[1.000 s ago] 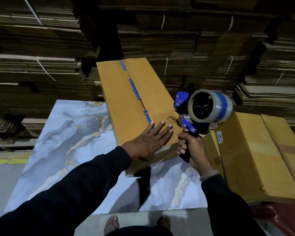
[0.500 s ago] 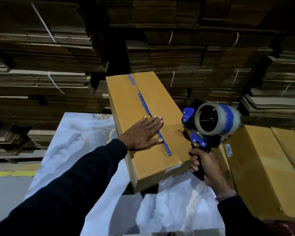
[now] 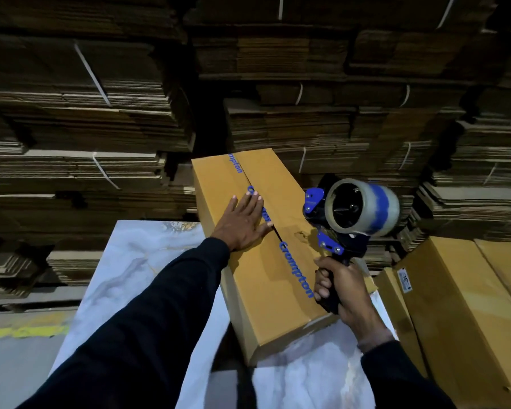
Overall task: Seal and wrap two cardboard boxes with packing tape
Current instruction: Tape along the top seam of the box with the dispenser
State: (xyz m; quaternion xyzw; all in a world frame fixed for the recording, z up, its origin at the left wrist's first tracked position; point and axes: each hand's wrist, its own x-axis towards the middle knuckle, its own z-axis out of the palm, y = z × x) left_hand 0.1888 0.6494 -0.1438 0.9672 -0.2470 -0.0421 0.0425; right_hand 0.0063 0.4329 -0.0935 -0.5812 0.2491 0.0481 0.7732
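The left hand (image 3: 244, 221) has slid up the box (image 3: 266, 261), flat along its seam; the right hand (image 3: 341, 286) grips the tape dispenser (image 3: 351, 219) beside it, ready for sealing.

My yellow-brown box (image 3: 266, 261) carries blue lettering; my tape gun (image 3: 334, 231) is blue and black; the tabletop (image 3: 136, 278) is grey-white marble, gold-veined.
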